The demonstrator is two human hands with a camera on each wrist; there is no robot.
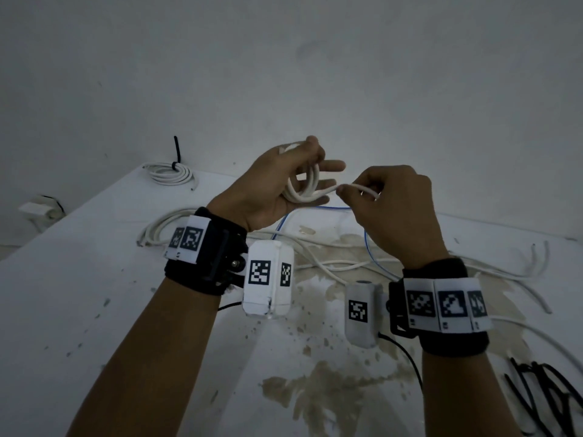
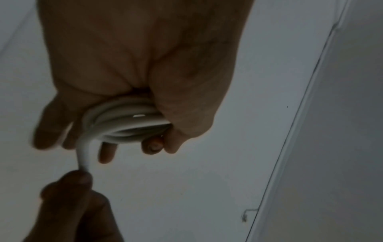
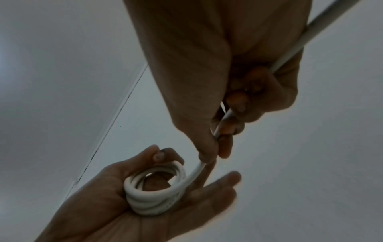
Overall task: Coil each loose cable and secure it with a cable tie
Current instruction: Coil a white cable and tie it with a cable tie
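White cable (image 3: 157,193), wound in several stacked turns, sits in the palm of the left hand (image 1: 268,187) at frame centre, held above the table (image 1: 94,294). Thumb and forefinger pinch the top of the coil; the other fingers lie extended beneath it. The right hand (image 1: 391,209) grips the free run of the same cable just beside the coil, thumb and fingertips pinched on it, remaining fingers curled round it.

Upper left of the head view: one finished white coil (image 1: 170,173) bound with a black tie. Loose white cables (image 1: 331,263) and a blue wire (image 1: 367,247) lie tangled below the hands. Black cable ties (image 1: 542,395) lie lower right.

Risk, as judged: the coil is held at one point only, so its turns could spring apart when the right hand lets go to fetch a tie. The trailing run may also snag in the tangle.
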